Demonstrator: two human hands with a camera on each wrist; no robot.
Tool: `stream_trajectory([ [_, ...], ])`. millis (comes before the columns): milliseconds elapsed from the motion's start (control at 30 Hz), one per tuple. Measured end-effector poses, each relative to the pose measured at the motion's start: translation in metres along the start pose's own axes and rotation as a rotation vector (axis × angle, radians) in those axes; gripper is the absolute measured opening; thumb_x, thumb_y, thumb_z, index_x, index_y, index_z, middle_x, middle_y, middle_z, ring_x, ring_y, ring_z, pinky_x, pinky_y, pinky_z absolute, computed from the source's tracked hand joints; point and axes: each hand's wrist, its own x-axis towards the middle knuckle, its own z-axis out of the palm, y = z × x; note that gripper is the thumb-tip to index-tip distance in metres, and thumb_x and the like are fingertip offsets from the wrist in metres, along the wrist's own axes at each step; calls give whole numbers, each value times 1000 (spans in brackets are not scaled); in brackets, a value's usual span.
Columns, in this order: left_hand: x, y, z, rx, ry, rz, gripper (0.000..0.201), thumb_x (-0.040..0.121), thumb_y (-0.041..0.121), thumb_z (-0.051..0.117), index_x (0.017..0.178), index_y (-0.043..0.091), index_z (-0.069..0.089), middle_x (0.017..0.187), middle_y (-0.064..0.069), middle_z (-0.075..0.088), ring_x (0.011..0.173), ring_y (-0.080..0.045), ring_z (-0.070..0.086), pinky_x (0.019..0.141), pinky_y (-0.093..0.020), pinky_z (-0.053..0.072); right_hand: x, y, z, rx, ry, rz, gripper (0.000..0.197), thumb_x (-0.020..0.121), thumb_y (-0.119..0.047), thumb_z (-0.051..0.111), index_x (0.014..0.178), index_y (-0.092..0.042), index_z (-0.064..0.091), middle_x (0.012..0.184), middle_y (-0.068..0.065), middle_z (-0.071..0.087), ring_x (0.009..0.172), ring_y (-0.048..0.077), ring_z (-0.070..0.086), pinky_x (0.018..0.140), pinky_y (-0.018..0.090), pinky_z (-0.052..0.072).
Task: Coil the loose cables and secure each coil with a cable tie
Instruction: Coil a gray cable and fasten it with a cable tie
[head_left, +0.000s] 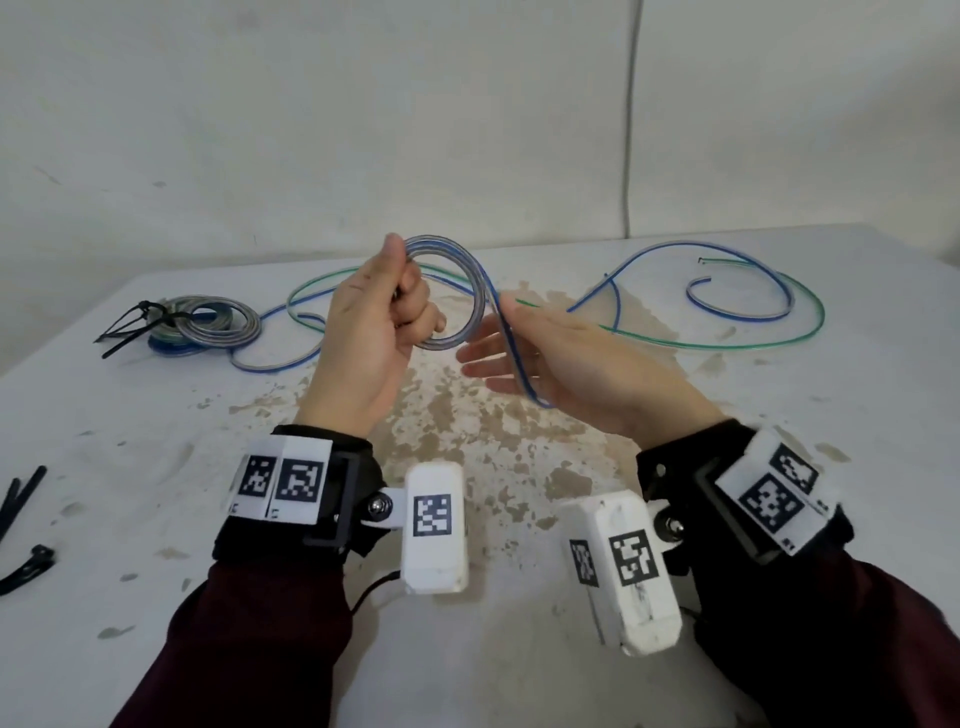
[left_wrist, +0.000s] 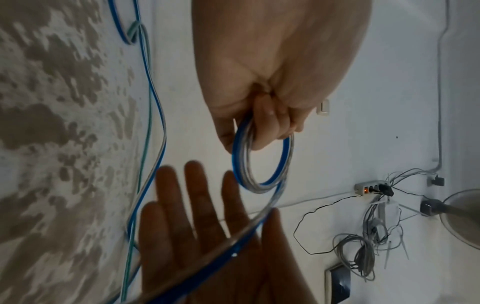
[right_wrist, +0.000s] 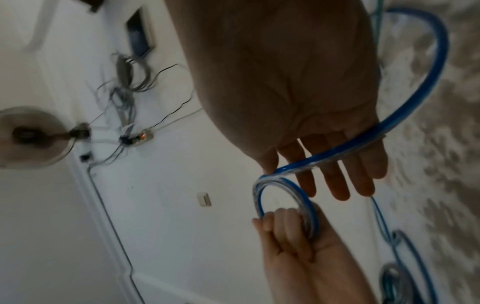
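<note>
Several round loops, blue-striped clear cable (head_left: 470, 291), glossy

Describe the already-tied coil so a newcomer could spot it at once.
Look at the white table, far left side by the wall. The finished coil lies flat there, blue, green and clear loops stacked together. Unlike the loose cables nearby, it has black cable ties sticking out of its left edge.

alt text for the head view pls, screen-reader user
Left hand grips a small blue cable coil above a white table; the open right hand guides its loose tail. Tied coils lie far left, and spare ties at the left edge.
</note>
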Motion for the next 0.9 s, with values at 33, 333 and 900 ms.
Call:
stream_trajectory([
  [33,0,0,0,-15,17,8,39,104,30,29,68,16,36,49,12,23,41,-7,21,57,-22,40,-1,-1,2,86,-36,16,41,102,-35,33,112,-5,60,113,19,66,105,28,65,91,35,54],
  [333,-2,3,2,-34,60,101,40,104,32,29,68,15,35,49,12,23,46,-10,15,67,-40,10,-5,-11,3,364,-207,87,42,100,-43,32,119,-13,55,79,6,58,53,12,53,35,18,34],
  [900,8,2,-20,-31,349,238,39,105,27,29,68,16,32,48,12,22,43,-7,16,50,-23,15,-6,-4,-29,-660,-53,-151,37,96,-39,49,78,-15,71,58,-11,48,57,6,49,65,28,56],
])
